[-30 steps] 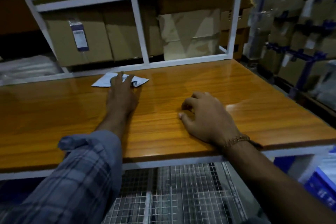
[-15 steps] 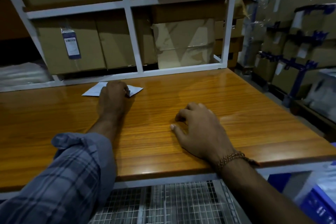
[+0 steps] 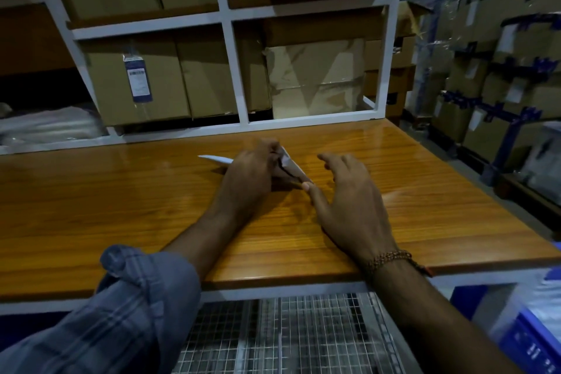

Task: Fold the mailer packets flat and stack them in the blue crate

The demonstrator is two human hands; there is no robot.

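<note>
L hand grips a white mailer packet over the wooden tabletop, fingers curled round its middle so the packet sticks out both sides: a thin pointed end to the left, a wider flap tilted up to the right w/ a dark opening showing near the fingers. Packet sits mid-table, a bit back from the front edge; can't tell if its underside touches the wood. R hand is just beside it, fingers spread and loosely bent, holding nothing; thumb tip right at the packet's near-right corner, can't tell if touching. R wrist rests on the table's front edge and wears a beaded bracelet. L forearm comes out of a rolled plaid sleeve. Behind the table: white shelf frame packed w/ cardboard boxes, one w/ a blue-edged label. More taped boxes stacked at right. Wire mesh below the tabletop. Blue crate at bottom right corner, only partly in view, contents not clear.
</note>
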